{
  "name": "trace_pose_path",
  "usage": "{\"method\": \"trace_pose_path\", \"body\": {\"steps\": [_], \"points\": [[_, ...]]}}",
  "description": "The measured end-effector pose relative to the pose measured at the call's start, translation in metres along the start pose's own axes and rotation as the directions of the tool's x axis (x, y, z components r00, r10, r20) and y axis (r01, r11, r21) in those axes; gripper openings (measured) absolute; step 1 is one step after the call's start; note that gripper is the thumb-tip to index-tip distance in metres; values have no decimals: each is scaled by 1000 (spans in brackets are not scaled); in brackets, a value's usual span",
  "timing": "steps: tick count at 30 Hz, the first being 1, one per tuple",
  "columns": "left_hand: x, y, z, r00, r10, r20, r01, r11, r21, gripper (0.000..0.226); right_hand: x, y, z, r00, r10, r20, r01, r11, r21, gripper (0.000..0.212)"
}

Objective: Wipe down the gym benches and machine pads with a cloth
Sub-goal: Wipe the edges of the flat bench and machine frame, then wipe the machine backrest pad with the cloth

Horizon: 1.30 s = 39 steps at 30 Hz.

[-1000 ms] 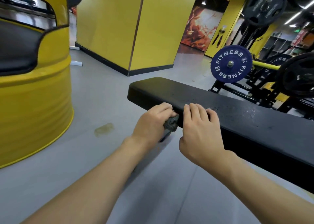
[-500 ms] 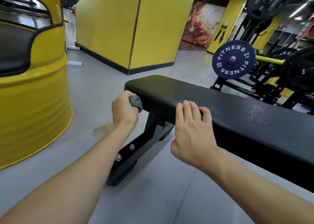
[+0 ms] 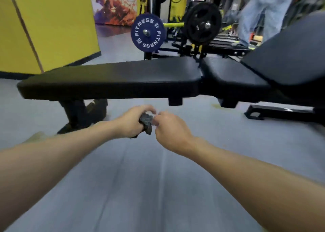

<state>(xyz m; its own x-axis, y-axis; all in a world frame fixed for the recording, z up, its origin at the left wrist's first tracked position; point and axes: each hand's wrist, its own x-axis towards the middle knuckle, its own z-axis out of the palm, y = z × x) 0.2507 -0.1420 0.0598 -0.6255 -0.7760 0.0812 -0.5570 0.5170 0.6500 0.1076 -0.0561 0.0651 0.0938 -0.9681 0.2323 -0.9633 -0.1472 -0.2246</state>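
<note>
The left hand [image 3: 131, 121] is curled tightly round a crumpled dark grey cloth [image 3: 146, 123], bunched into a wad that sticks out on the thumb side. The right hand [image 3: 171, 132] is drawn in just beside it, fingers bent toward the wad; blur hides whether they actually pinch the fabric or only meet it. The hands are held together off the pad, low over the grey floor [image 3: 140, 179], likely to refold or reseat the cloth for a fresh wiping face. The long black padded flat bench [image 3: 114, 77] lies just beyond them. Its long axis runs left to right across the view, with its free rounded end pointing left. At the right it butts against a short black seat pad [image 3: 228, 73], which leads up to a tilted black back pad [image 3: 290, 50].
</note>
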Motion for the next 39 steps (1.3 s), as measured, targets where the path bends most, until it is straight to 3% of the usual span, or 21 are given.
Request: {"method": "trace_pose_path", "body": {"steps": [5,8,11,14,17,19,20,22,25,32,39], "points": [[38,112,132,943,105,314,-125,991,42,50,-114,118,-21,944,328,35,-330,943,53,21],[54,170,206,932,136,336,-124,991,-57,44,-175,179,-31,860,510,-26,-503,854,132,21],[63,221,274,928,98,360,-34,983,-181,39,-230,242,-38,747,657,-103,-648,754,109,28],[67,263,329,926,67,372,53,951,-304,32,-283,297,-43,574,793,-203,-790,602,118,33],[70,305,377,912,59,406,111,918,-381,29,-342,348,-44,273,923,-269,-907,341,249,36],[73,328,402,911,55,409,127,906,-405,28,-373,381,-40,133,975,-179,-896,195,400,46],[73,338,413,912,51,408,131,905,-404,28,-384,396,-38,102,990,-99,-880,136,455,54],[74,354,432,910,34,413,144,908,-393,28,-394,419,-36,101,994,38,-861,68,503,63],[77,367,452,909,-7,416,166,923,-347,29,-394,439,-31,132,985,109,-849,56,525,56],[88,368,466,919,-55,390,191,927,-322,30,-387,454,-24,70,995,73,-847,21,531,20],[84,386,423,894,-35,446,245,873,-422,40,-375,416,-64,81,996,-39,-875,90,476,24]]}}
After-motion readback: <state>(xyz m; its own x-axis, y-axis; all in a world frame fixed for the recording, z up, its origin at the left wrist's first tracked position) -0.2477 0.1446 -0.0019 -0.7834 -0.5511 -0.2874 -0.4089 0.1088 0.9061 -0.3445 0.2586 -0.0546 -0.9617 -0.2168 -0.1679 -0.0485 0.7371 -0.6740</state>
